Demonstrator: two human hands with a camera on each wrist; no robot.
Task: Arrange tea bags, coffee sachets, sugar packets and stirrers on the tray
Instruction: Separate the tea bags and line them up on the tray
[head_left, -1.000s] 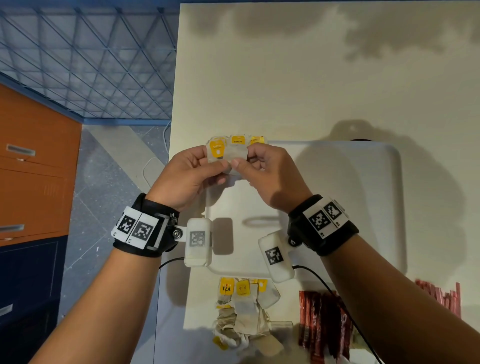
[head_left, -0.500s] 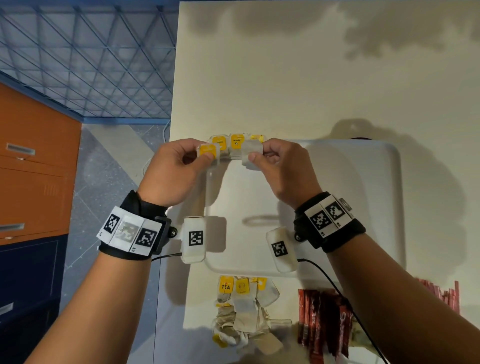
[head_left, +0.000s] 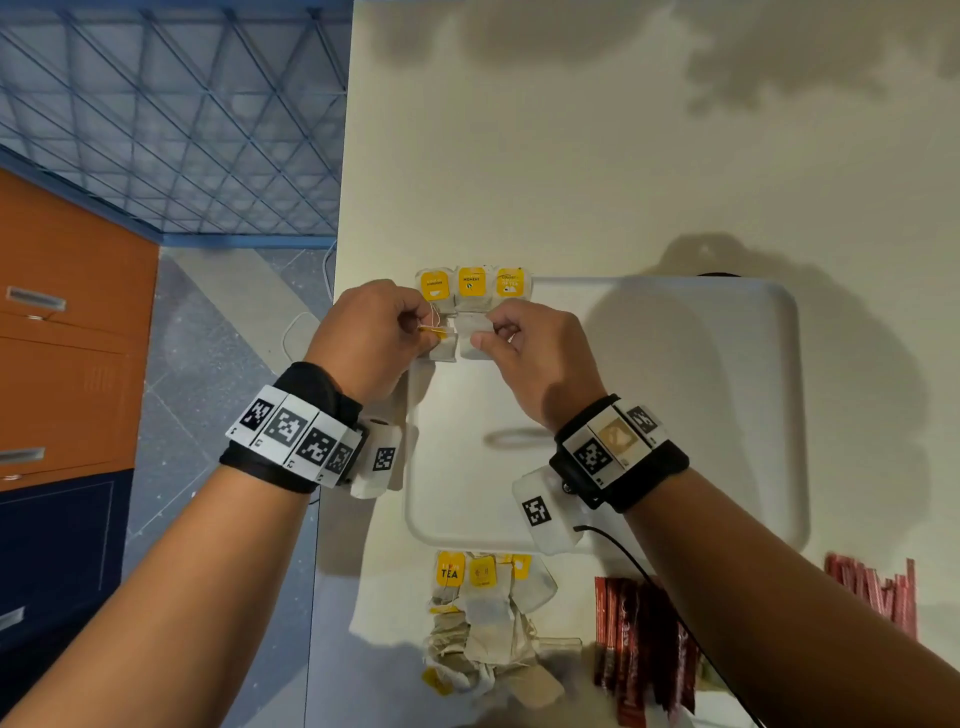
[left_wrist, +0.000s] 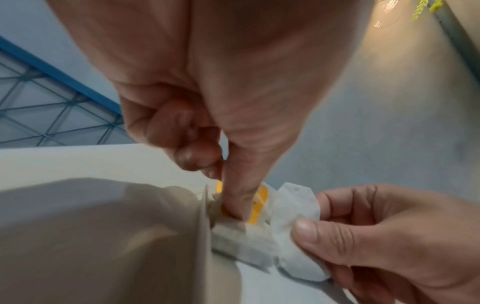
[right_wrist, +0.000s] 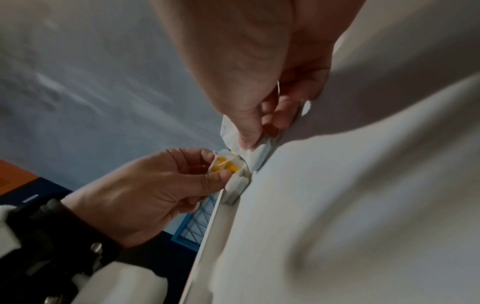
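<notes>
A white tray (head_left: 675, 415) lies on the cream table. Three tea bags with yellow tags (head_left: 471, 283) sit in a row at its far left corner. Just below them my left hand (head_left: 415, 332) pinches a tea bag with a yellow tag (head_left: 444, 349) (left_wrist: 241, 232) between thumb and fingers. My right hand (head_left: 493, 338) pinches a second white tea bag (head_left: 475, 338) (left_wrist: 296, 207) beside it. Both bags are low over the tray's left rim (right_wrist: 228, 197). The yellow tag (right_wrist: 226, 166) shows by my left thumb.
A heap of tea bags (head_left: 483, 623) lies on the table in front of the tray. Dark red sachets (head_left: 644, 644) sit to its right, red-striped packets (head_left: 878, 587) further right. The table's left edge drops to the floor beside an orange drawer cabinet (head_left: 67, 338).
Both hands moved down from the row of tagged bags toward the tray, each now holding its own tea bag, side by side and slightly apart.
</notes>
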